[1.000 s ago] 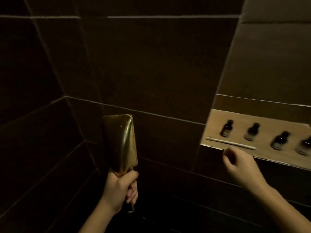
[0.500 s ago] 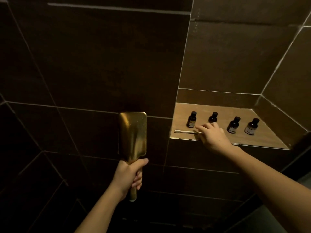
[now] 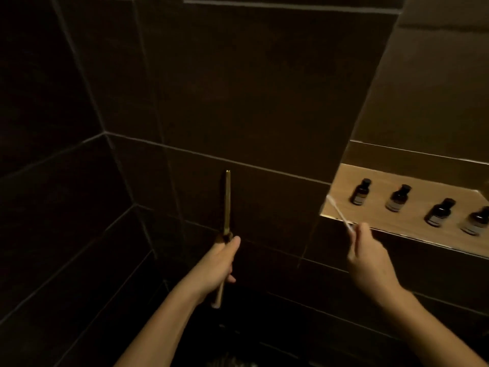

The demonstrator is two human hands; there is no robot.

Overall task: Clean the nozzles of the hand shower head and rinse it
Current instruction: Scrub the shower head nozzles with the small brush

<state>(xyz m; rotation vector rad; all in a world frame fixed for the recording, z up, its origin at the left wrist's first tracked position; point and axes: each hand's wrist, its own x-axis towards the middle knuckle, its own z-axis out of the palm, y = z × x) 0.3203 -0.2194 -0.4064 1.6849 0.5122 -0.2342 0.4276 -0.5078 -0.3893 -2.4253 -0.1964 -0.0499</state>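
Note:
My left hand [image 3: 217, 263] grips the handle of a flat, brass-coloured hand shower head [image 3: 227, 202], held upright and turned edge-on to me, so its nozzle face is hidden. My right hand [image 3: 367, 260] holds a thin white brush-like stick [image 3: 340, 214] by its lower end; the stick slants up and left, lifted off the ledge of the lit wall niche [image 3: 397, 223]. The two hands are well apart, the right one just in front of the niche's front edge.
Several small dark bottles [image 3: 397, 198] stand in a row inside the niche on the right. Dark brown tiled walls [image 3: 238, 88] surround me, meeting in a corner on the left. The floor below is very dark.
My right hand has picked the white stick up off the niche ledge and drawn back. My left hand has turned the shower head from face-on to edge-on. The view has swung left.

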